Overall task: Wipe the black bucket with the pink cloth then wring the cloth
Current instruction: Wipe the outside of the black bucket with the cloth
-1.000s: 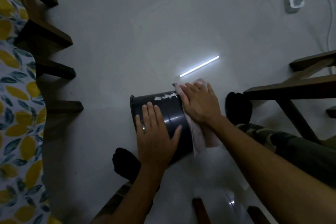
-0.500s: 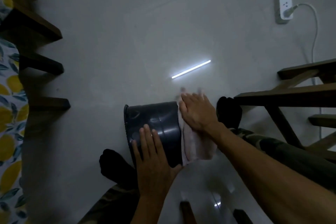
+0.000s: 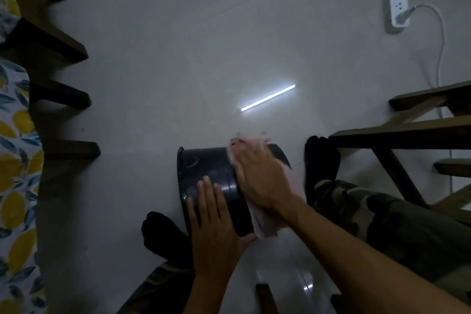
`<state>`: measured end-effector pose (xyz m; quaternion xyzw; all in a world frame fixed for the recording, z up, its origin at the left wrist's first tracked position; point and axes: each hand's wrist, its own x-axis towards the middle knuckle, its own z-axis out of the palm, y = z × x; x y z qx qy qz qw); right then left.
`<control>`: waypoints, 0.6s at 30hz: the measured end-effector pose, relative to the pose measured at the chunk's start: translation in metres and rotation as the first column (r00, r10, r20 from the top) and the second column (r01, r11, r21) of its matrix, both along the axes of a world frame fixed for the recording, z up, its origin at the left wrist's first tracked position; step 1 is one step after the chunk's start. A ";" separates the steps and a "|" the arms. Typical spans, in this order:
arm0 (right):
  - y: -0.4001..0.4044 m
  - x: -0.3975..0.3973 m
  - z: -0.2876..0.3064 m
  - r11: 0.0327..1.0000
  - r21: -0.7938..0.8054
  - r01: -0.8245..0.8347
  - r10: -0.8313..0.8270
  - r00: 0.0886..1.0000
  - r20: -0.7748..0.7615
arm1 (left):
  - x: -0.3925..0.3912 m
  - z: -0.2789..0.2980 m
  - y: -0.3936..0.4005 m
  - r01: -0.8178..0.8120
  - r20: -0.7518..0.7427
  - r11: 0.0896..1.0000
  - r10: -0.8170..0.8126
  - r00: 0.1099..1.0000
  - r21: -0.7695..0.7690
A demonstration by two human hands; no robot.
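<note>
The black bucket [image 3: 206, 173] lies on its side on the pale floor between my two black-socked feet, its rim facing left. My left hand [image 3: 214, 227] rests flat on the bucket's near side, fingers spread, steadying it. My right hand [image 3: 262, 181] presses the pink cloth [image 3: 265, 224] against the bucket's wall, palm down. The cloth drapes over the bucket's right side; its blurred top edge pokes out beyond my fingertips and its lower end hangs below my wrist.
Dark wooden chair legs [image 3: 63, 99] with a lemon-print cushion [image 3: 15, 186] stand at the left. More wooden furniture [image 3: 407, 135] stands at the right. A white power strip [image 3: 397, 0] with a plugged cable lies at the far right. A light streak [image 3: 267, 97] reflects on the floor.
My right hand has slid the cloth leftward across the bucket's wall, now covering more of its upper side. My left hand stays on the bucket's near side. The view shifted slightly.
</note>
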<state>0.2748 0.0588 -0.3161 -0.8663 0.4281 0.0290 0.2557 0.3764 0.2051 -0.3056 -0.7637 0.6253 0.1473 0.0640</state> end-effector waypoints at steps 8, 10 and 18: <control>-0.025 0.017 -0.004 0.988 0.140 -0.060 0.029 0.976 0.216 | 0.002 -0.004 0.000 -0.063 -0.022 0.997 0.062 0.998 -0.039; -0.031 -0.006 -0.010 0.986 0.045 0.163 -0.165 0.985 0.043 | 0.000 -0.003 -0.005 -0.113 -0.057 0.991 0.109 0.992 -0.074; 0.015 0.022 0.018 0.979 -0.019 -0.203 0.194 0.902 0.386 | -0.002 -0.008 0.008 -0.113 0.011 0.991 0.114 0.993 -0.069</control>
